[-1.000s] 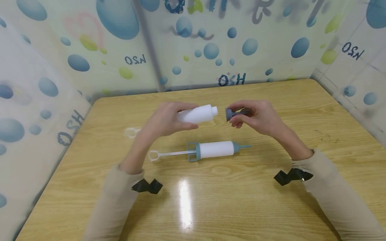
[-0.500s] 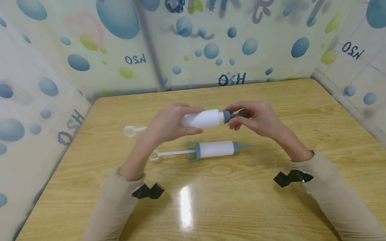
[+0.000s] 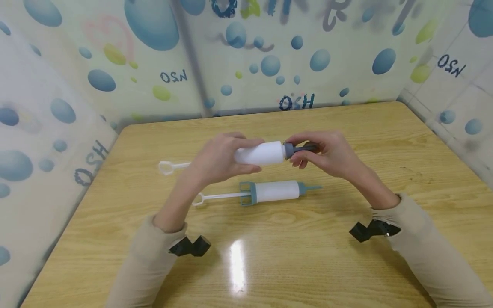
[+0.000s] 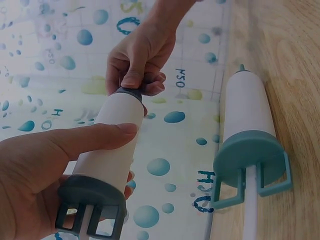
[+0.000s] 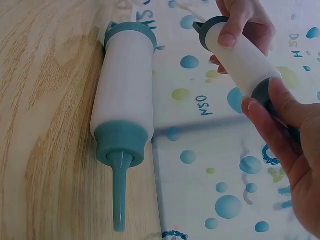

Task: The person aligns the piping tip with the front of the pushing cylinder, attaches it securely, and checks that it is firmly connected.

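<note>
My left hand grips the white barrel of a large plunger syringe, fingers and thumb wrapped around it. Its dark grey finger-grip collar shows in the left wrist view; its white plunger handle sticks out to the left. At the other end my right hand pinches a dark grey nozzle cap, which sits over the barrel's neck. Fingers hide part of the nozzle. Closer to me, a second syringe with teal collar and nozzle lies on the table.
The wooden table spreads beneath both hands. Behind it stands a wall covered with blue and green drops. Small black cameras are strapped to both sleeves.
My left hand has moved slightly right with the syringe barrel. The gap between its neck and the nozzle cap has closed, and the cap now covers the neck. The second syringe stays put.
</note>
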`<state>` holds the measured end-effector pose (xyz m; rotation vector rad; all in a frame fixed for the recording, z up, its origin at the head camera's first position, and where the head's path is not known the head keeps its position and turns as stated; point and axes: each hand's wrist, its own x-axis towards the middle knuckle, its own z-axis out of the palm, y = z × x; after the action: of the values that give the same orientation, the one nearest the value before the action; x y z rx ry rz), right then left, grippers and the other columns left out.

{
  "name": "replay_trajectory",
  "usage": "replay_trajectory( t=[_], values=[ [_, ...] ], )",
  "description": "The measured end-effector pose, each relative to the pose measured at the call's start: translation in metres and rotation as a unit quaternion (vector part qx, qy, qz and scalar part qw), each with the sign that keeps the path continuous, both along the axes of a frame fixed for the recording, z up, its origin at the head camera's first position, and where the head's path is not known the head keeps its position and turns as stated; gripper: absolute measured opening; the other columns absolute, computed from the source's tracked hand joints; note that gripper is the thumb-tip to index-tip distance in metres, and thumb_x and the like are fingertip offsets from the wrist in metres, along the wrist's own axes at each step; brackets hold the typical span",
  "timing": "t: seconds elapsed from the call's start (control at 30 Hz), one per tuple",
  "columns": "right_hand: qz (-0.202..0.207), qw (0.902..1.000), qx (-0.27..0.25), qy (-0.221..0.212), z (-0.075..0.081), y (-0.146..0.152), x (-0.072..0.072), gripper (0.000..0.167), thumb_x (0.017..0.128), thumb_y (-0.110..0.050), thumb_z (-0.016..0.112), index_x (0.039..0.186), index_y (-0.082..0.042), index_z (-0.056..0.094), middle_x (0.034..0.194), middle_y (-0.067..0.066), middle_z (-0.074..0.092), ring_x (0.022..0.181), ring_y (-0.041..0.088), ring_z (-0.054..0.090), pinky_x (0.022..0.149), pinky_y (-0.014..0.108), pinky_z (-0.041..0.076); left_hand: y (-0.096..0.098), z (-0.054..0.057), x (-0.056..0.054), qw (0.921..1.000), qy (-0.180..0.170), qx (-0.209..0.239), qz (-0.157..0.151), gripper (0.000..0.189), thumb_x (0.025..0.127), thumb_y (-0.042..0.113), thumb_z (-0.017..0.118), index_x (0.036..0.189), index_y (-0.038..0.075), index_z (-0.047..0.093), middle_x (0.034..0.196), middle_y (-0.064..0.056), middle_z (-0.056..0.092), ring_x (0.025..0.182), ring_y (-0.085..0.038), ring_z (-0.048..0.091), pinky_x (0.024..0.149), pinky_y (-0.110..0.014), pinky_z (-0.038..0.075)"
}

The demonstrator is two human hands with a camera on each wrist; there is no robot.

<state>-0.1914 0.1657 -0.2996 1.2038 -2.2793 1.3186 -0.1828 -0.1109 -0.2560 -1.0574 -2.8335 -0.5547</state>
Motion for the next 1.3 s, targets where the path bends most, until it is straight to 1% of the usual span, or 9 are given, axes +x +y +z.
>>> replay_trajectory(
  t=[0.27,0.43,0.6,0.7,0.87,0.97,1.13,1.2,1.3],
  values=[
    [0.000,0.9983,0.027,-0.053,0.0004,0.0023,0.0004,0.017,0.094,0.007,0.065,0.109,0.004,0.071,0.085,0.004,0.074,0.066,0.012,0.069,0.060,0.029,0.059,0.0012,0.0016,0.0042,0.9999,0.013,-0.004,-0.004,0.056,0.084,0.036,0.084,0.134,0.017,0.068,0.116,-0.013,0.071,0.097,-0.028,0.067,0.080,-0.043,0.055],
    [-0.002,0.9976,0.037,-0.059,-0.0004,0.0015,0.0000,0.014,0.097,0.003,0.062,0.106,0.004,0.072,0.082,0.004,0.073,0.067,0.011,0.068,0.061,0.030,0.059,0.0014,0.0015,0.0053,0.9997,0.023,-0.010,-0.007,0.056,0.084,0.035,0.084,0.134,0.016,0.068,0.115,-0.013,0.071,0.096,-0.028,0.067,0.079,-0.042,0.056],
    [-0.004,0.9986,-0.016,-0.050,-0.0017,-0.0007,0.0008,0.021,0.093,0.011,0.064,0.113,0.006,0.068,0.093,0.009,0.072,0.073,0.013,0.070,0.067,0.025,0.058,0.0011,0.0008,0.0053,0.9998,0.021,-0.001,-0.003,0.056,0.084,0.035,0.084,0.134,0.016,0.068,0.116,-0.014,0.071,0.097,-0.028,0.067,0.081,-0.043,0.055],
    [0.004,0.9980,-0.051,-0.036,-0.0021,-0.0013,0.0011,0.031,0.086,0.018,0.068,0.115,0.007,0.065,0.101,0.013,0.070,0.082,0.013,0.071,0.072,0.026,0.059,0.0011,0.0013,0.0052,0.9998,0.015,0.007,0.006,0.057,0.084,0.035,0.084,0.135,0.016,0.067,0.118,-0.014,0.070,0.099,-0.029,0.067,0.082,-0.043,0.055],
    [0.011,0.9988,-0.046,-0.016,-0.0029,-0.0015,-0.0007,0.043,0.077,0.019,0.076,0.117,0.006,0.067,0.110,0.012,0.070,0.094,0.012,0.070,0.080,0.025,0.058,0.0006,0.0026,0.0056,0.9997,0.012,0.009,0.017,0.057,0.084,0.034,0.084,0.136,0.017,0.067,0.120,-0.015,0.070,0.101,-0.030,0.066,0.083,-0.044,0.055],
    [0.017,0.9990,-0.037,-0.019,-0.0028,-0.0018,-0.0012,0.038,0.080,0.016,0.075,0.116,0.006,0.069,0.105,0.012,0.073,0.087,0.012,0.071,0.075,0.027,0.059,0.0006,0.0032,0.0063,0.9997,0.017,0.009,0.013,0.056,0.084,0.033,0.084,0.135,0.016,0.067,0.120,-0.015,0.070,0.100,-0.030,0.067,0.083,-0.044,0.055],
    [0.018,0.9989,-0.026,-0.034,-0.0016,-0.0009,0.0008,0.027,0.089,0.015,0.066,0.116,0.010,0.068,0.093,0.013,0.074,0.073,0.013,0.071,0.066,0.028,0.059,0.0013,0.0043,0.0076,0.9995,0.032,0.001,0.007,0.056,0.084,0.034,0.084,0.135,0.016,0.067,0.119,-0.014,0.070,0.099,-0.030,0.067,0.082,-0.044,0.056],
    [0.011,0.9990,-0.021,-0.037,-0.0013,-0.0005,0.0014,0.026,0.091,0.013,0.065,0.116,0.010,0.067,0.093,0.014,0.074,0.073,0.012,0.071,0.065,0.027,0.059,0.0017,0.0044,0.0079,0.9993,0.036,-0.001,0.006,0.056,0.084,0.035,0.084,0.134,0.016,0.067,0.119,-0.014,0.071,0.098,-0.029,0.068,0.082,-0.043,0.056],
    [0.000,0.9992,-0.023,-0.034,-0.0013,-0.0009,0.0013,0.027,0.090,0.011,0.067,0.117,0.009,0.069,0.099,0.014,0.074,0.078,0.009,0.071,0.069,0.026,0.059,0.0022,0.0044,0.0083,0.9993,0.038,0.004,0.005,0.056,0.084,0.034,0.084,0.134,0.015,0.068,0.118,-0.014,0.071,0.097,-0.029,0.068,0.081,-0.043,0.056]
  ],
)
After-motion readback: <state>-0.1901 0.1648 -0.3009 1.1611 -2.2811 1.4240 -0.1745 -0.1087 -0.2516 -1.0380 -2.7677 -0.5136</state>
